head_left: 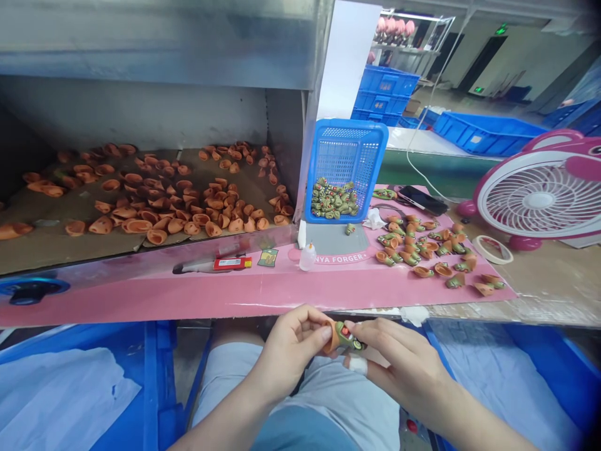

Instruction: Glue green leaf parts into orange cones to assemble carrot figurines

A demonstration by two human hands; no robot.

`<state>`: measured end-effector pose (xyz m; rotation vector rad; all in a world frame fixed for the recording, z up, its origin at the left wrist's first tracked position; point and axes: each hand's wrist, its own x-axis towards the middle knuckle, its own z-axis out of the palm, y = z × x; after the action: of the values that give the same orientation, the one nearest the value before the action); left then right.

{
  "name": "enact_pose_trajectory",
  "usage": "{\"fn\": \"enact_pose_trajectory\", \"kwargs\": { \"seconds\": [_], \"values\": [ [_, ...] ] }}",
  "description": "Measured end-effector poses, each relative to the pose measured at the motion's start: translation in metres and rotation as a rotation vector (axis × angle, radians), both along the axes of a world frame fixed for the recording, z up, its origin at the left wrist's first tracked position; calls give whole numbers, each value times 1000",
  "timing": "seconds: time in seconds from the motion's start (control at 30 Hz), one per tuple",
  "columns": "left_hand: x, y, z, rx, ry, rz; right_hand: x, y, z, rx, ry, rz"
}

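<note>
Over my lap, in front of the pink mat's edge, I hold a small orange clog-shaped figurine (332, 338) with a green, painted front that shows red and white spots. My left hand (293, 344) pinches its orange end between thumb and fingers. At the green end, the fingers of my right hand (399, 354) close on it, and white tape wraps one digit of that hand. Several similar orange-and-green pieces (410, 247) lie on the right of the mat. A blue basket (347, 134) holds several small green pieces (333, 200). A small translucent bottle (307, 258) stands near it.
At the left, a metal-walled booth (164, 119) holds many orange clog-shaped pieces (188, 207) on cardboard. A lighter (232, 263) lies on the pink mat (188, 294). A pink fan (538, 194), tape roll (493, 249) and phone (422, 200) sit right. Blue bins (159, 388) flank my legs.
</note>
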<state>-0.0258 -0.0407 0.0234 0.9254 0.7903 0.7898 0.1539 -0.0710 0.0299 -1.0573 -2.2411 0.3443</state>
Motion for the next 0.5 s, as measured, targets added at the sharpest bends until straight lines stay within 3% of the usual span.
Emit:
{"fn": "enact_pose_trajectory", "kwargs": {
  "seconds": [0.5],
  "values": [
    [0,-9,10,45,35,11,7,-3,0,66,51,111]
  ]
}}
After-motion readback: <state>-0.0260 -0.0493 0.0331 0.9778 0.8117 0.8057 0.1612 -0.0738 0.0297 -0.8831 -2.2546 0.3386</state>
